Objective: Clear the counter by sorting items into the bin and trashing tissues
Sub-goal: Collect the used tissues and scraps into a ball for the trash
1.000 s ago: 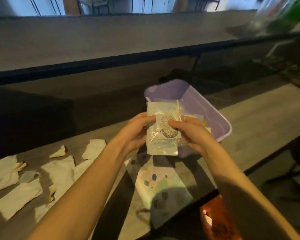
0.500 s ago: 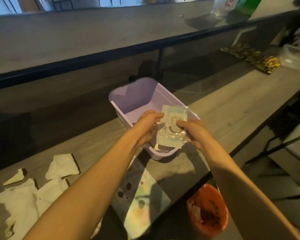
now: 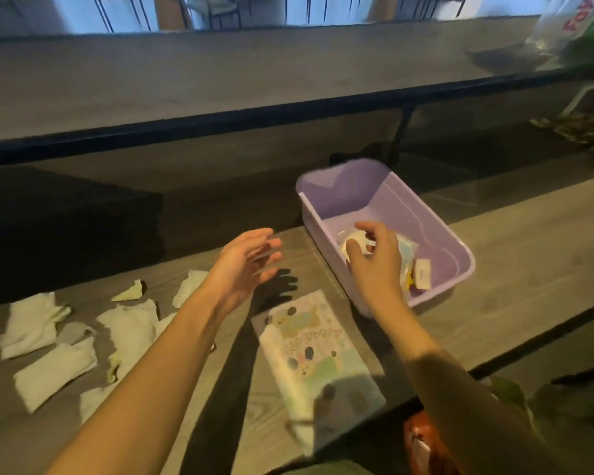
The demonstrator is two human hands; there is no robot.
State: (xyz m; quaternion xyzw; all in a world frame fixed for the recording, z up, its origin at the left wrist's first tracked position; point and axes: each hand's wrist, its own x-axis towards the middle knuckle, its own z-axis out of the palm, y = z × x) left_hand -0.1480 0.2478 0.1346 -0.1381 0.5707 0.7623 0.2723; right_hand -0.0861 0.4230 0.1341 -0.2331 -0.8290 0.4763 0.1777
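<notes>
The purple bin (image 3: 384, 173) stands on the counter right of centre. A clear packet with a round emblem (image 3: 407, 248) lies inside it, beside a small label and a yellow item (image 3: 422, 277). My right hand (image 3: 374, 262) hovers in the bin over the packet with thumb and fingers apart. My left hand (image 3: 247, 265) is open, palm inward, just left of the bin and holds nothing. Several white tissues (image 3: 127, 329) lie scattered on the counter at the left. A pastel printed packet (image 3: 316, 358) lies flat below the bin.
An orange trash container (image 3: 426, 443) sits under the counter's front edge at the bottom right. A raised ledge with a black edge (image 3: 220, 121) runs behind the counter. Gold wrappers (image 3: 583, 132) lie at the far right, and a plastic bag (image 3: 563, 25) stands on the ledge.
Both hands held the clear packet above the bin. It now lies inside, the left hand has drawn back to the left, and the right hand has opened over it.
</notes>
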